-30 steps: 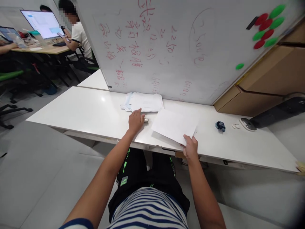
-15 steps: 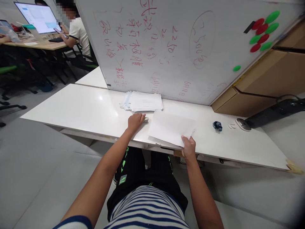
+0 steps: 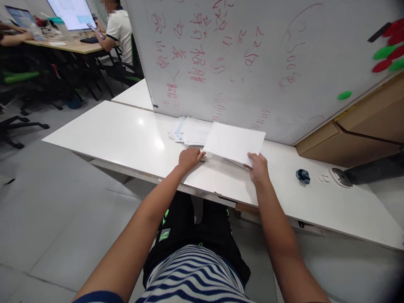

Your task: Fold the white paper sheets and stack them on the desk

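Note:
White sheets of paper (image 3: 235, 141) are pinched at their near right corner by my right hand (image 3: 259, 166), thumb on top. They are lifted at a tilt off the tabletop, and their far left part overlaps a stack of papers (image 3: 194, 131) by the whiteboard. My left hand (image 3: 190, 158) rests on the table just left of the sheets, its fingers closed over a small silvery object. Only the object's end (image 3: 203, 159) shows beside the thumb, so its kind is unclear.
The white table (image 3: 126, 139) runs across the view, with a whiteboard (image 3: 195, 54) standing on it. To the right are a small dark blue object (image 3: 303, 176), white earbuds (image 3: 323, 178) and cardboard boxes (image 3: 344, 143). A person (image 3: 118, 33) sits at another desk.
My right hand has raised the sheets and moved them away from me, towards the paper stack. The left hand stays closed at the same spot. The view has turned slightly.

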### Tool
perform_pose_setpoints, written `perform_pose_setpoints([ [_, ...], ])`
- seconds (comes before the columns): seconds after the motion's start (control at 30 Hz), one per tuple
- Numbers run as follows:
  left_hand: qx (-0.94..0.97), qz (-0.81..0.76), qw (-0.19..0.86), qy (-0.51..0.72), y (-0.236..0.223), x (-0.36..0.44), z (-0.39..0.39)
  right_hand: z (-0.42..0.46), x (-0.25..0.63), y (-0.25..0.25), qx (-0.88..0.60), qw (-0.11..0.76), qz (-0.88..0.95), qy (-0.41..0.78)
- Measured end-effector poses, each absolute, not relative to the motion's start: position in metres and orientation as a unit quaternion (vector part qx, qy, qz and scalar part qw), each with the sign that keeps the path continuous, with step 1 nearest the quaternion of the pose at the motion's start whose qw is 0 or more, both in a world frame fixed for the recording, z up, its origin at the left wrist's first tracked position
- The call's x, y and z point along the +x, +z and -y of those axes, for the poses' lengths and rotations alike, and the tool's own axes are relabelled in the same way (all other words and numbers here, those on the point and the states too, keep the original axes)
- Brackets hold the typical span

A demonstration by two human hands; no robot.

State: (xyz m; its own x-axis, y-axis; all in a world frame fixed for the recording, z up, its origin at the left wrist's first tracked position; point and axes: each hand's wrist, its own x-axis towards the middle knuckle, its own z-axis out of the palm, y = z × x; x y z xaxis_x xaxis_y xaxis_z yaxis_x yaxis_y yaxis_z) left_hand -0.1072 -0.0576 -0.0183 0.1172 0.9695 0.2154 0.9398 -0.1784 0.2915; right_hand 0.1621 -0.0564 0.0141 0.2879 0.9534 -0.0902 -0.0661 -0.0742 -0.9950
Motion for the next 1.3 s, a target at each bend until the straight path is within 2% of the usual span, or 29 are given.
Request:
perform_pose_setpoints([
  [0.1,0.763,-0.621,0.059,0.172,-0.017,-0.11,0.058,-0.003,0.122,0.034,-0.574,0.454,0.516,0.444],
  [0.27,0.784,-0.597,0.045,0.161,-0.02,-0.112,0.059,-0.059,0.063,0.032,-0.6,0.367,0.572,0.421],
  [0.33,0.781,-0.603,0.04,0.155,-0.022,-0.111,0.059,-0.064,0.054,0.023,-0.646,0.315,0.598,0.355],
  [0.43,0.774,-0.614,0.03,0.154,-0.026,-0.111,0.058,-0.06,0.061,0.015,-0.703,0.187,0.664,0.174],
  [0.5,0.769,-0.617,0.022,0.163,-0.029,-0.111,0.057,-0.05,0.079,0.013,-0.705,0.145,0.691,0.065],
  [0.6,0.765,-0.62,0.016,0.177,-0.031,-0.111,0.057,-0.024,0.125,0.008,-0.677,0.157,0.719,-0.007],
  [0.83,0.75,-0.632,0.002,0.196,-0.033,-0.111,0.057,0.048,0.218,-0.037,-0.662,0.076,0.742,0.068],
  [1.1,0.738,-0.645,-0.004,0.198,-0.029,-0.11,0.058,0.071,0.208,-0.061,-0.644,0.201,0.736,-0.055],
  [1.3,0.731,-0.656,-0.016,0.186,-0.025,-0.109,0.059,0.075,0.207,-0.057,-0.602,0.225,0.76,-0.1],
])
